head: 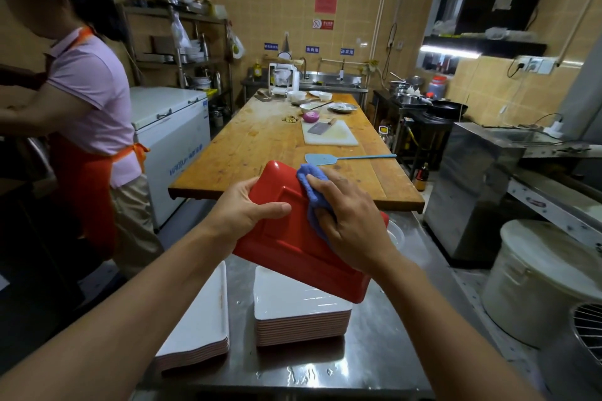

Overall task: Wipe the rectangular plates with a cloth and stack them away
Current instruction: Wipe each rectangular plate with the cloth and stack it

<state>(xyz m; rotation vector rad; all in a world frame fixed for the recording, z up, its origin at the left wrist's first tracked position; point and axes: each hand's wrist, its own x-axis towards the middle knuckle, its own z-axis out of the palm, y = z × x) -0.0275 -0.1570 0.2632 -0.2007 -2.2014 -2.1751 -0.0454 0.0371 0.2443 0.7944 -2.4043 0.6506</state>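
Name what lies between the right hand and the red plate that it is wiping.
A blue cloth lies between them: the head view shows the right hand pressing it against the underside of the red plate, which the left hand grips.

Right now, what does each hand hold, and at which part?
The left hand grips the red plate at its left edge, underside up. The right hand presses the blue cloth on that underside.
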